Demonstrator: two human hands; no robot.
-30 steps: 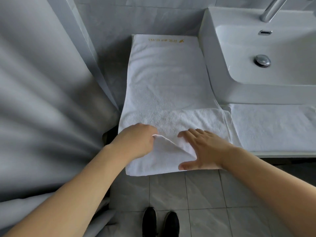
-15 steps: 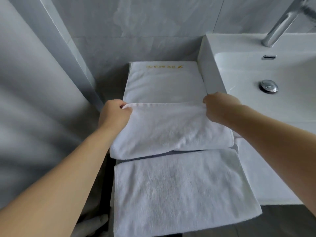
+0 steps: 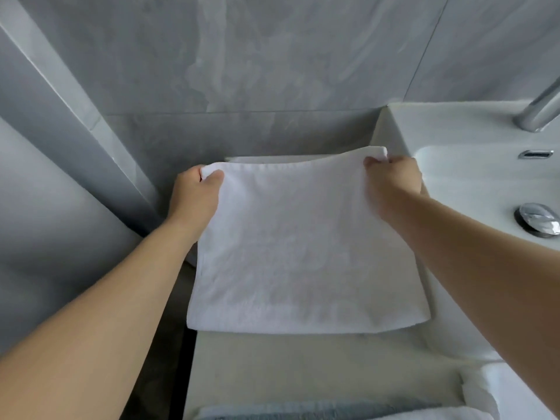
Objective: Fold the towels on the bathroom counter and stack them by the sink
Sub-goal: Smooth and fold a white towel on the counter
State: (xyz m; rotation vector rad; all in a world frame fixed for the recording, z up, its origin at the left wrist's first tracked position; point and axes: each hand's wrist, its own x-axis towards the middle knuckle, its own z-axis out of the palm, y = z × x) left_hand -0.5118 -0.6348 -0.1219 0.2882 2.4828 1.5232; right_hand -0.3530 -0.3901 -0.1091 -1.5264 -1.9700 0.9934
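A white towel [image 3: 303, 247], folded over, is held at its two far corners in the middle of the frame. The left corner is pinched in the grip of the left hand [image 3: 194, 195], thumb on top; the right corner is clutched by the curled fingers of the right hand [image 3: 394, 180]. The towel lies on the desk [image 3: 303, 365], just left of the sink [image 3: 472, 183]. A tap [image 3: 539, 113] is seen at the upper right.

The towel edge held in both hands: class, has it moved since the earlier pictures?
Yes. Both hands, left hand and right hand, carried the towel edge toward the back wall.
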